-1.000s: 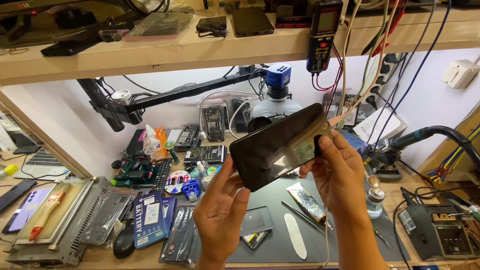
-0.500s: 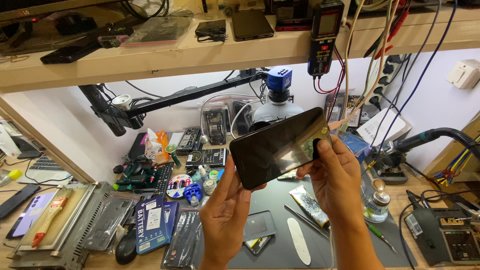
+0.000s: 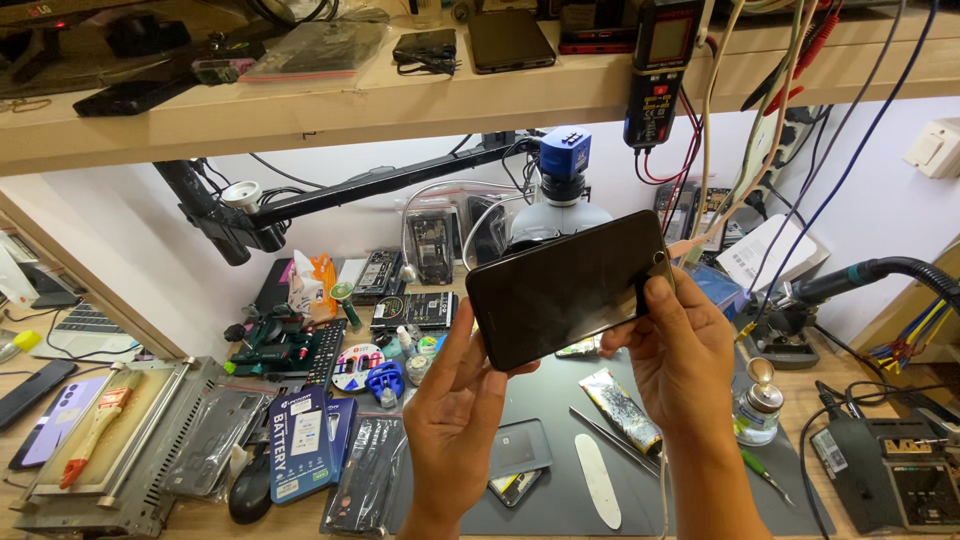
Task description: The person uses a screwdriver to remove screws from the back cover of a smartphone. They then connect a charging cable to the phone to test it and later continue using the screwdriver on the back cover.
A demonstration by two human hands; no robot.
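Bright, even, from above | soft shadow under shelf (image 3: pixel 400 100) | faint sheen on dark phone (image 3: pixel 570 285) glass | sharp centre | slight wide-angle bowing at edges | no motion blur

The dark phone (image 3: pixel 572 288) now sits a little flatter and lower than it did a second ago, when its right end tipped up more; the right hand (image 3: pixel 680 360) has slid its fingers up along the phone's right end. The left hand (image 3: pixel 462 420) has come up a bit closer under the phone's left edge; the head has also moved, so the desk looks shifted.
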